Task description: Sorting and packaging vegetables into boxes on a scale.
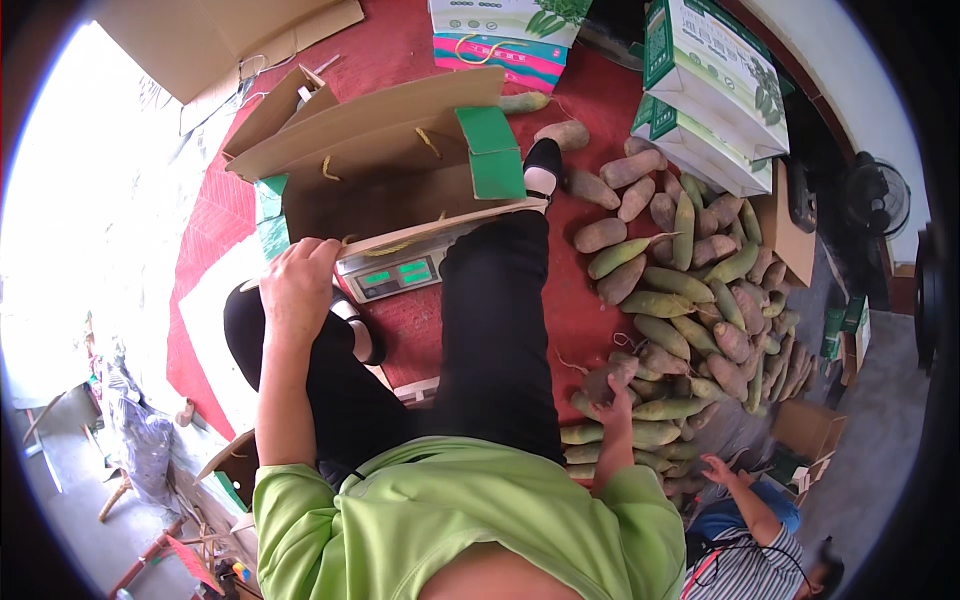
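My left hand (pixel 302 270) is closed over the near left corner of an open cardboard box (pixel 390 205). The box has green end flaps and yellow cord loops, and its inside shows no contents. It rests on a digital scale (pixel 385 278) with a lit green display, between my legs. On my right, my right hand (pixel 612 402) curls its fingers around a brownish-pink root vegetable (pixel 610 375) at the edge of a pile. Long green radishes (pixel 665 305) and more brownish roots (pixel 600 235) make up that pile.
Printed cartons (pixel 715 80) stand behind the pile, and another printed carton (pixel 510 35) stands ahead. A red mat (pixel 400 40) covers the floor. At the lower right, a person in a striped shirt (pixel 750 565) reaches a hand (pixel 718 470) toward the pile. Sticks and plastic (pixel 140 435) lie left.
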Available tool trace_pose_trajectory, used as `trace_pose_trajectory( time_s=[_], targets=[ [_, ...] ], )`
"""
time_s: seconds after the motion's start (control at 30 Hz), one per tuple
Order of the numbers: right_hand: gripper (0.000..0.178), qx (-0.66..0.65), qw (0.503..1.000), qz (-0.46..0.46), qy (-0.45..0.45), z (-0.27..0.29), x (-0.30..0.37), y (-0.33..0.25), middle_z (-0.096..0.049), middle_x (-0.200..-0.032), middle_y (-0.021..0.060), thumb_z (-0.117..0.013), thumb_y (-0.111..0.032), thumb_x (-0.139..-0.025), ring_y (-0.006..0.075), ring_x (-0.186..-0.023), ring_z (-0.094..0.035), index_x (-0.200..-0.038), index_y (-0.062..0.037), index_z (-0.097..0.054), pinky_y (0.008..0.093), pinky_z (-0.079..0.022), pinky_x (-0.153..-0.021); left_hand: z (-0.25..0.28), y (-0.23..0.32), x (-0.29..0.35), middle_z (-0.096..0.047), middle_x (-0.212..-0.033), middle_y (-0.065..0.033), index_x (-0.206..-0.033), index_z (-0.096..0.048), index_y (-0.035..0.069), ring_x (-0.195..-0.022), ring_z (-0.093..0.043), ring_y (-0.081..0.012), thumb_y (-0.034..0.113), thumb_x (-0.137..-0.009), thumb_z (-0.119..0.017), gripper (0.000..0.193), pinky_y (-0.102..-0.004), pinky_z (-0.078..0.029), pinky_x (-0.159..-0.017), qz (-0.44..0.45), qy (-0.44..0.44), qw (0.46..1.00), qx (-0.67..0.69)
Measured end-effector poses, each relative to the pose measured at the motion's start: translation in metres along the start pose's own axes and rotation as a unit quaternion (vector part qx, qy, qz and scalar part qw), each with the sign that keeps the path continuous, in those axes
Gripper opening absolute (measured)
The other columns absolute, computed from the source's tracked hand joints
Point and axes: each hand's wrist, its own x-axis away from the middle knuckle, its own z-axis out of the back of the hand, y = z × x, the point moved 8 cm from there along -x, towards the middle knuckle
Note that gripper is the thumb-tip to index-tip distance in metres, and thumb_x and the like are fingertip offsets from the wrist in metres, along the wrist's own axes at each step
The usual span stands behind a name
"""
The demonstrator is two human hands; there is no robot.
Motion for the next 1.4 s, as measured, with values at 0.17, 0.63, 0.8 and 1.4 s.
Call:
trace_pose_trajectory(
  time_s=[0.17, 0.63, 0.8, 1.4],
  targets=[
    [0.061, 0.122, 0.973, 0.176, -0.09, -0.1, 0.097, -0.062, -0.056, -0.118, 0.0068, -0.074, -0.022, -0.076, 0.0243, -0.104, -0.056, -0.129, -0.0106, -0.047, 0.0441, -0.049, -0.079, -0.003, -0.002, -0.001, -0.059, -0.08, -0.0045, -0.093, -0.064, 0.011, -0.083, -0.063, -0.0241, 0.006, -0.075, -0.058, 0.02, -0.0382, -0.05, -0.073, -0.027, -0.013, 1.0, 0.004],
    [0.083, 0.371, 0.605, 0.602, -0.366, -0.424, 0.447, -0.21, -0.053, -0.125, 0.0114, -0.079, -0.01, -0.059, 0.0244, -0.118, -0.051, -0.133, -0.0009, -0.042, 0.0362, -0.038, -0.102, 0.001, -0.017, -0.005, -0.057, -0.075, -0.005, -0.08, -0.059, 0.011, -0.08, -0.063, -0.0248, 0.005, -0.073, -0.058, 0.009, -0.0386, -0.05, -0.069, -0.011, -0.015, 1.0, 0.008],
    [0.076, 0.566, 0.36, 0.646, -0.365, -0.522, 0.489, -0.156, -0.058, -0.118, 0.0158, -0.079, -0.015, -0.056, 0.0267, -0.11, -0.055, -0.125, -0.0023, -0.049, 0.0352, -0.042, -0.096, -0.001, -0.02, -0.005, -0.056, -0.074, -0.0037, -0.078, -0.058, 0.012, -0.078, -0.063, -0.0229, 0.007, -0.073, -0.058, 0.007, -0.037, -0.05, -0.066, -0.017, -0.011, 1.0, -0.008],
    [0.066, 0.878, -0.025, 0.417, -0.233, -0.619, 0.354, -0.003, -0.062, -0.115, 0.0194, -0.078, -0.015, -0.063, 0.0326, -0.11, -0.058, -0.122, -0.0008, -0.056, 0.042, -0.047, -0.09, 0.004, -0.021, -0.004, -0.06, -0.076, -0.0039, -0.084, -0.064, 0.012, -0.076, -0.063, -0.0246, 0.011, -0.079, -0.06, 0.007, -0.0384, -0.049, -0.066, -0.016, -0.01, 0.999, 0.04]
  ],
)
